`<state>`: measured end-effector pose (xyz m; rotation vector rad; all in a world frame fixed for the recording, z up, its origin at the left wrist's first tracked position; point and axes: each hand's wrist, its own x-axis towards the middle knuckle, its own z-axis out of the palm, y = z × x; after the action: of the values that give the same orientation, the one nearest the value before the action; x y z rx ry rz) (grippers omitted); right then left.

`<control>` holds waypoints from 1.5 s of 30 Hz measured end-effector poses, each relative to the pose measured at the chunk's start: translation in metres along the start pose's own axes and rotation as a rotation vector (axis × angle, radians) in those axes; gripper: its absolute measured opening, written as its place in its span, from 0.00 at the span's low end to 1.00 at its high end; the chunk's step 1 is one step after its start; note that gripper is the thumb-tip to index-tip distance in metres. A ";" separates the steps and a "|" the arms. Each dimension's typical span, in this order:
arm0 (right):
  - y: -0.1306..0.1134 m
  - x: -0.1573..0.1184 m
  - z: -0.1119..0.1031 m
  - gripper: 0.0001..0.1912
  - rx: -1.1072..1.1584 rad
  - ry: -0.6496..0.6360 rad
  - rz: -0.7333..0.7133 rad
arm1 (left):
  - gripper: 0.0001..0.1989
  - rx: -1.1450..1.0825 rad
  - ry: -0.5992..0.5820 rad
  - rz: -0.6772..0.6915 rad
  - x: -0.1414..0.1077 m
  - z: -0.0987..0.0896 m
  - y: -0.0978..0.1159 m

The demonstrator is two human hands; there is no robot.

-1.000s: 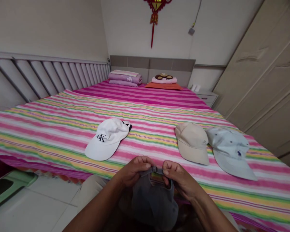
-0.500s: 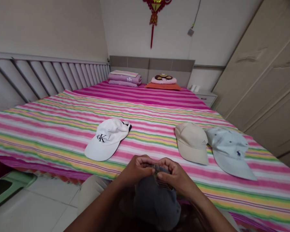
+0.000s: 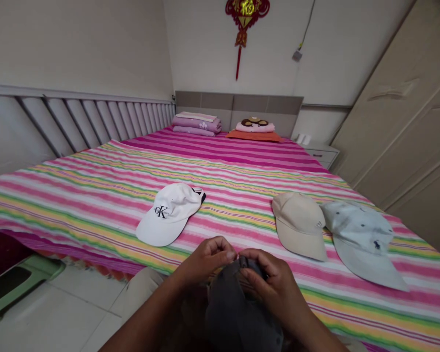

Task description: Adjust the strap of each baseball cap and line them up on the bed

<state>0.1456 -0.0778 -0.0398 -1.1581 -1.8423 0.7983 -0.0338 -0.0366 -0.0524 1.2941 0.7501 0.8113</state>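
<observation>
A dark grey cap (image 3: 231, 308) is held low over my lap, its crown in shadow. My right hand (image 3: 269, 274) pinches the cap's back strap and buckle between thumb and fingers. Close beside it, my left hand (image 3: 214, 256) is closed, thumb against fingertips, at the strap's end; its exact grip is partly hidden. On the bed in front lies a white cap (image 3: 170, 212) with black letters, brim toward me. To the right, a beige cap (image 3: 297, 220) touches a pale blue cap (image 3: 363, 234) with a small dark emblem.
A striped sheet (image 3: 234, 195) covers the bed. Folded purple bedding (image 3: 196, 124) and an orange pillow (image 3: 254, 135) lie by the headboard (image 3: 238, 105). A green stool (image 3: 25, 278) stands at lower left. A wardrobe (image 3: 407, 117) rises at right, beside a nightstand (image 3: 322, 151).
The view has shifted, so the bed and caps appear slightly lower and further right. My left fingers have drawn back a little from the buckle, while my right hand stays on the strap.
</observation>
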 end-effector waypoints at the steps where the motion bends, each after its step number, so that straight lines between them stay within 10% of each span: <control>1: 0.000 0.000 0.000 0.10 -0.002 -0.001 -0.006 | 0.15 0.042 -0.020 0.001 0.000 -0.002 -0.001; 6: -0.001 0.001 0.000 0.07 0.027 -0.007 0.014 | 0.16 -0.046 -0.185 -0.122 -0.003 -0.004 -0.006; 31: -0.014 -0.007 -0.002 0.09 0.449 -0.076 0.170 | 0.15 -0.396 -0.200 -0.112 -0.002 0.004 0.000; 45: -0.019 0.031 -0.024 0.17 0.679 -0.013 0.242 | 0.23 -0.385 -0.487 -0.282 0.017 -0.031 -0.054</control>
<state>0.1505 -0.0544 -0.0042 -0.9243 -1.2777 1.4305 -0.0461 -0.0110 -0.1106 0.9541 0.3494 0.3622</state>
